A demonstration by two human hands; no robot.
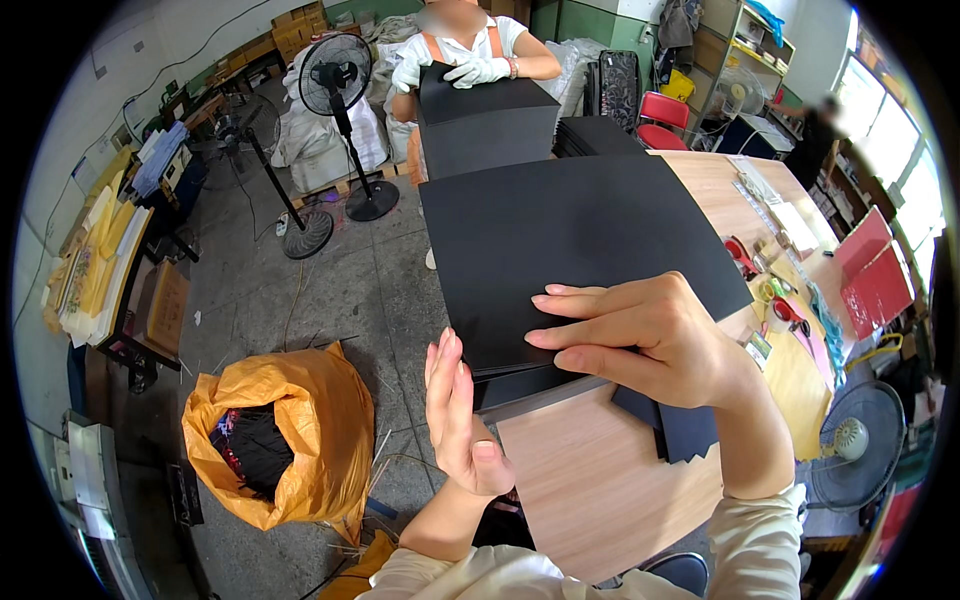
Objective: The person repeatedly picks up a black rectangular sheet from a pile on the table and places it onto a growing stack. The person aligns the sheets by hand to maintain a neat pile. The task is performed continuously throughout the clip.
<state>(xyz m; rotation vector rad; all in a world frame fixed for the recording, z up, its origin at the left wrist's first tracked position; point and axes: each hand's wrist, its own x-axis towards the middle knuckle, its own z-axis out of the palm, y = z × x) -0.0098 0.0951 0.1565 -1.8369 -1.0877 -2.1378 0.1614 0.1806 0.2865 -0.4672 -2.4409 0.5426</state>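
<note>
On the desk before you lies a stack of large black sheets. Your right hand rests on top, fingers extended, gripping nothing; your left hand stands open by the near left corner, its contact unclear. Each sheet looks light, smooth and fairly stiff, perhaps slippery; grip opposite edges, as the corners could dent.

The left hand is held on edge, its fingers raised close together; the right hand is turned palm down, bent leftward at the wrist, its fingers extended and slightly spread
</note>
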